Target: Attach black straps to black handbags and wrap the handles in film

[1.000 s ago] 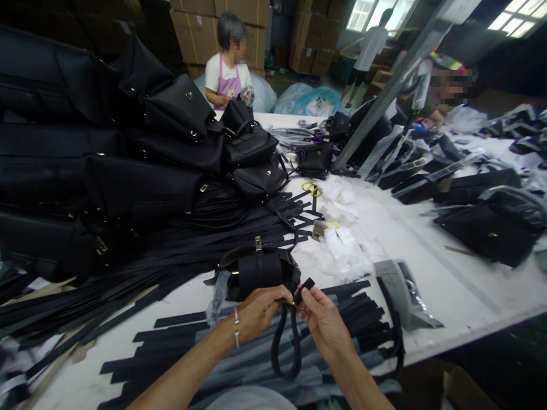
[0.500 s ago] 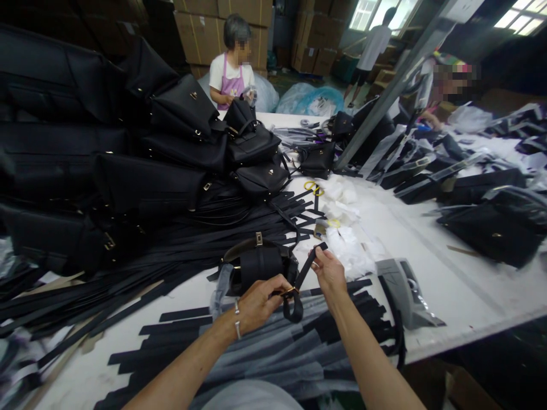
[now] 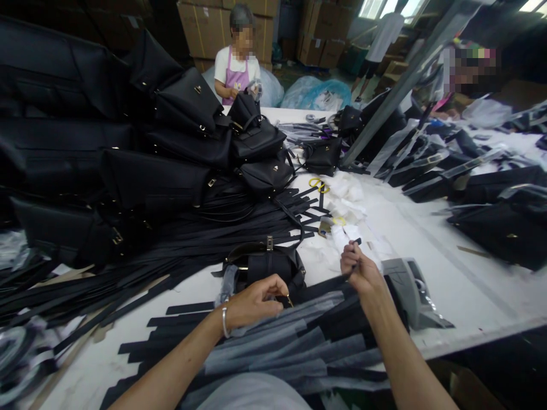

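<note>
My left hand (image 3: 255,299) is closed in a pinch on a small gold buckle (image 3: 289,300) at the near side of a small black bag (image 3: 265,266). A black strap (image 3: 325,280) runs taut from that buckle to my right hand (image 3: 357,267), which is closed on the strap's free end and held off to the right. The bag lies on the white table (image 3: 431,233) right in front of me, with a gold clasp on its top. A silver bracelet circles my left wrist.
Many black straps (image 3: 179,239) and stacked black bags (image 3: 141,142) fill the left. Wrapped straps (image 3: 290,341) lie under my arms. White tissue (image 3: 346,210), yellow scissors (image 3: 315,184) and a grey packet (image 3: 405,285) lie to the right. Two people work at the far side.
My right hand has pulled the strap's end out to the right and lower, drawing the loop through the buckle until the strap is taut. My left hand stays pinched at the buckle.
</note>
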Tool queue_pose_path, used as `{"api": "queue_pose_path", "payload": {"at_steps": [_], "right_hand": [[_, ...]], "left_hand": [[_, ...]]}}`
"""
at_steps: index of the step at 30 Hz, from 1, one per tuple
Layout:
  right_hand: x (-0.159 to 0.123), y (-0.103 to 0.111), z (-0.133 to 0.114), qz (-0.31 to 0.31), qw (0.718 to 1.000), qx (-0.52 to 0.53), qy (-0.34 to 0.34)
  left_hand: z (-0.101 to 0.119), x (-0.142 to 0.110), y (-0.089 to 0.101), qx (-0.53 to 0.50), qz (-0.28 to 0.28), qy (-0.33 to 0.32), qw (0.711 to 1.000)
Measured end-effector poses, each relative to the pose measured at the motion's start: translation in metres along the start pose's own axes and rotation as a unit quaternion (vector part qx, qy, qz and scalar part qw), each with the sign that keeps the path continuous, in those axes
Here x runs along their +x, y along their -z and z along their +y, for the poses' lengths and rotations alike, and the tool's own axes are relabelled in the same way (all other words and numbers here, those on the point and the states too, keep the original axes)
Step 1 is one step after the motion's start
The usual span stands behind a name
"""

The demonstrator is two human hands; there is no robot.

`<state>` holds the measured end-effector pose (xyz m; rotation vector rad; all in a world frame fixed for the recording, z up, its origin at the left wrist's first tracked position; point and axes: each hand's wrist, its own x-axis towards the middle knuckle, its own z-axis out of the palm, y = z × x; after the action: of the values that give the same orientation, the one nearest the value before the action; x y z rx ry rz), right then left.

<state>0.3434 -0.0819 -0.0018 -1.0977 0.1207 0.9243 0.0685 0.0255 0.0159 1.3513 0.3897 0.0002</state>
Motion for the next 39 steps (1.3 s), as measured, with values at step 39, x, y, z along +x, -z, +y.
{"api": "queue_pose_path", "payload": {"at_steps": [39], "right_hand": [[-0.120, -0.020, 0.105, -0.085, 0.949, 0.094, -0.288]], "left_hand": [[-0.017, 0.037, -0.032, 0.135, 0.150, -0.017, 0.979]]}}
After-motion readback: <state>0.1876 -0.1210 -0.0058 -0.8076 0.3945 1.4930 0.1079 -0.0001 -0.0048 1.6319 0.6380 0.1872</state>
